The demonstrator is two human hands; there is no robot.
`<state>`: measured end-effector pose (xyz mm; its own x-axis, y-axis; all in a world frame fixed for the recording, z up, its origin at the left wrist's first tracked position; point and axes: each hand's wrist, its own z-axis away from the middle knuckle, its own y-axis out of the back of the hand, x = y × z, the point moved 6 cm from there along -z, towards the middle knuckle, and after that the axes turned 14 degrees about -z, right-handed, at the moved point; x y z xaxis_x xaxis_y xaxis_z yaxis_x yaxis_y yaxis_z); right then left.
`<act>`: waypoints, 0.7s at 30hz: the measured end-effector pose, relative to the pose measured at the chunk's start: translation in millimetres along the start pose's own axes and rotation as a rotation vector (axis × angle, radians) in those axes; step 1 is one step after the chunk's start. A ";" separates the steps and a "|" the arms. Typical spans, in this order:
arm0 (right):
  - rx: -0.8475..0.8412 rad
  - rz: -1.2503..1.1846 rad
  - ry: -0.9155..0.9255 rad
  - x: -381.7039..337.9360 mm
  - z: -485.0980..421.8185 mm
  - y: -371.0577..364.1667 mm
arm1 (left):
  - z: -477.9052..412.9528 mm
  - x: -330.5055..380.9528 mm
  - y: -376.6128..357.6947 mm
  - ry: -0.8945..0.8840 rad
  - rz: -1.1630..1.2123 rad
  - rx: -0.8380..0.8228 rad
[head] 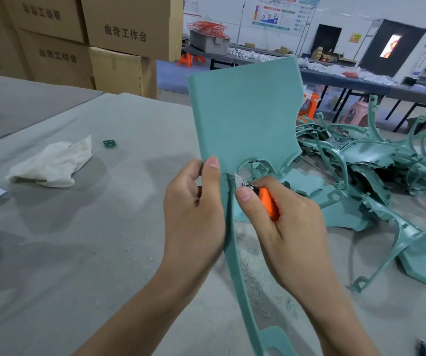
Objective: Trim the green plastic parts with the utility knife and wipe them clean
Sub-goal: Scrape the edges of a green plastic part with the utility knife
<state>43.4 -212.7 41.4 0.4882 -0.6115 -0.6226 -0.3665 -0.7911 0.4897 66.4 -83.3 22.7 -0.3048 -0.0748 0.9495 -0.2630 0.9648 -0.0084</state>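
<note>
Gripping the lower edge of a flat teal-green plastic panel (pixel 245 111), the left hand (pixel 194 209) has its fingers clamped on it, holding it upright above the near middle of the grey cloth-covered counter (pixel 104 240). Just beside it, the right hand (pixel 283 222) has its fingers wrapped round an orange-handled utility knife (pixel 268 201), blade tip at the panel's cut-out. Farther left lies a crumpled white cloth (pixel 52 163). Toward the right edge sprawls a heap of green plastic parts (pixel 386 170). Brown cardboard boxes (pixel 124 34) stand beyond the far left corner.

The stacked cardboard boxes (pixel 129 21) carry the printed characters 曲奇工作台; text on the wall posters (pixel 278 16) is too blurred to read.
</note>
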 end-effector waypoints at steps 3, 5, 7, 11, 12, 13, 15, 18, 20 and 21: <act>0.016 0.023 -0.035 1.2 1.7 -2.0 | 0.5 -2.6 -2.1 0.021 0.037 -0.009; 0.023 0.023 -0.056 2.6 2.9 -4.3 | 1.0 -3.5 -3.3 0.028 0.051 -0.009; 0.028 0.024 -0.072 3.8 3.9 -6.1 | 1.4 -3.5 -3.9 0.033 0.062 -0.011; 0.036 0.043 -0.084 4.8 5.8 -6.4 | 1.9 -4.6 -5.0 0.076 0.085 -0.032; 0.037 0.047 -0.084 4.8 6.1 -6.3 | 2.1 -5.3 -5.4 0.095 0.093 -0.039; 0.039 0.051 -0.086 4.6 6.3 -6.2 | 2.1 -5.7 -5.8 0.117 0.101 -0.049; 0.043 0.069 -0.088 3.6 6.5 -7.0 | 2.4 -6.9 -7.9 0.167 0.128 -0.072; 0.054 0.109 -0.086 2.8 6.8 -7.7 | 3.5 -10.3 -10.8 0.247 0.182 -0.093; 0.067 0.122 -0.080 3.1 6.9 -6.8 | 4.2 -11.8 -11.8 0.282 0.191 -0.104; 0.072 0.120 -0.075 2.9 6.9 -6.4 | 4.6 -12.4 -12.6 0.302 0.204 -0.115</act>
<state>41.8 -209.5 32.2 0.3782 -0.6988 -0.6072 -0.4761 -0.7093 0.5198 69.3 -95.7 9.6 -0.0526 0.1829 0.9817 -0.1152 0.9754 -0.1879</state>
